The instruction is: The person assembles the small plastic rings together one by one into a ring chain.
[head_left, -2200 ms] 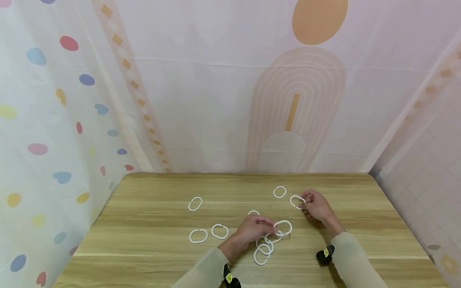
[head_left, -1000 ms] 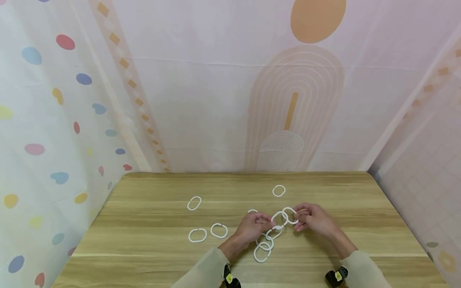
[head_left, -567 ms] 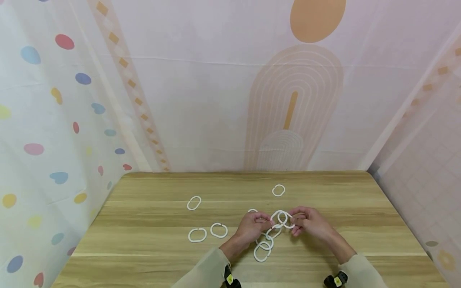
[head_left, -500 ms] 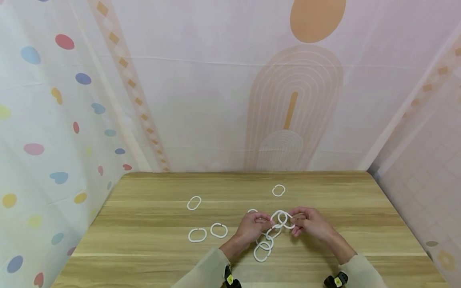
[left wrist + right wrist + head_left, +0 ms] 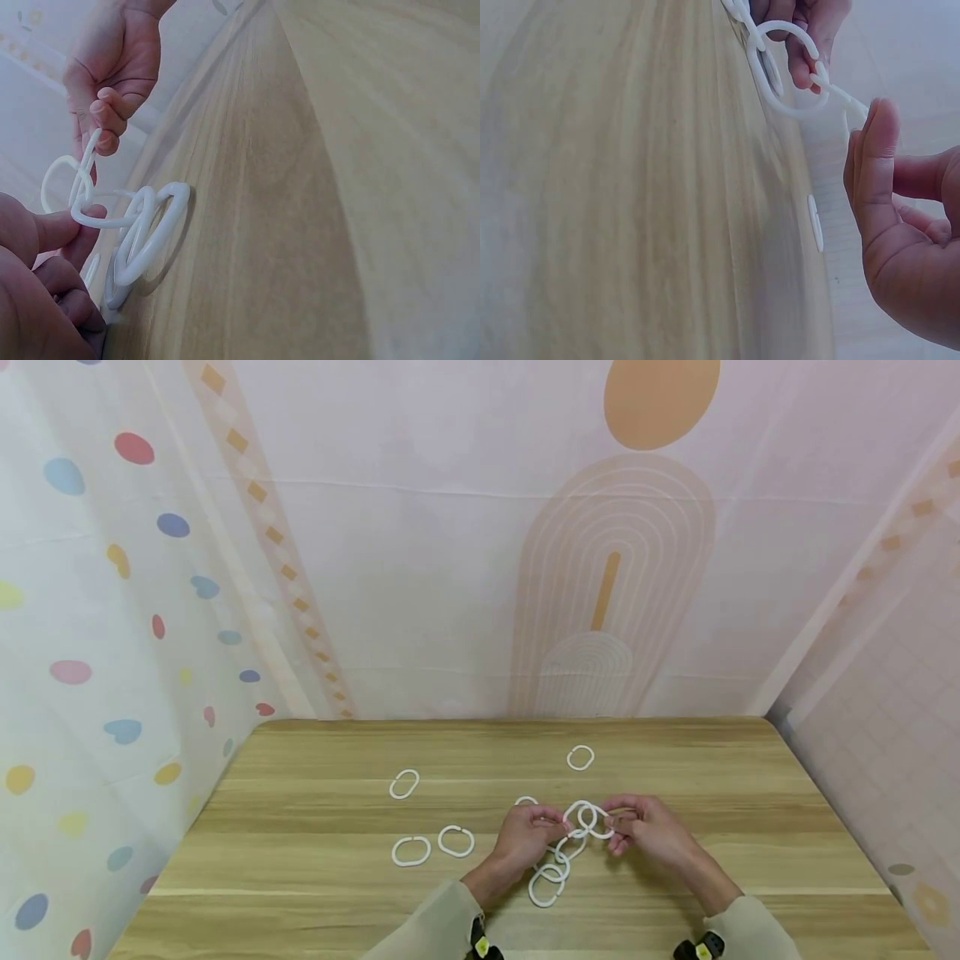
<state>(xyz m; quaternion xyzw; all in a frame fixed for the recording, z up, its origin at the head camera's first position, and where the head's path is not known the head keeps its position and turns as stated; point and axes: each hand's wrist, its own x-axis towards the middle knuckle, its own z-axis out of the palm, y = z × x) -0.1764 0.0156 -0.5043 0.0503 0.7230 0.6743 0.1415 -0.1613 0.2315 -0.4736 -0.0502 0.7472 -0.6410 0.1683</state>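
Observation:
My left hand (image 5: 517, 843) pinches a white oval plastic link (image 5: 581, 802) between thumb and fingers, just above the table. From it a short chain of white links (image 5: 546, 906) trails down onto the wood. To the right, my right hand (image 5: 660, 835) pinches another white link (image 5: 602, 836) by its right end. The two held links cross in the head view and look hooked through each other in the left wrist view. Whether the small gap in the right link is closed cannot be told. Part of one more link (image 5: 526, 799) shows behind my left hand.
Loose white links lie on the wooden table (image 5: 300, 893): one at the back (image 5: 571, 763), and to the left a far link (image 5: 393, 793), a near link (image 5: 411, 863) and another link (image 5: 472, 842). A patterned curtain (image 5: 420, 568) hangs behind the table's far edge.
My right hand has brought its link left and toward me, from apart to crossing the left-hand link. My left hand has stayed nearly in place. During the last half second hardly anything has moved.

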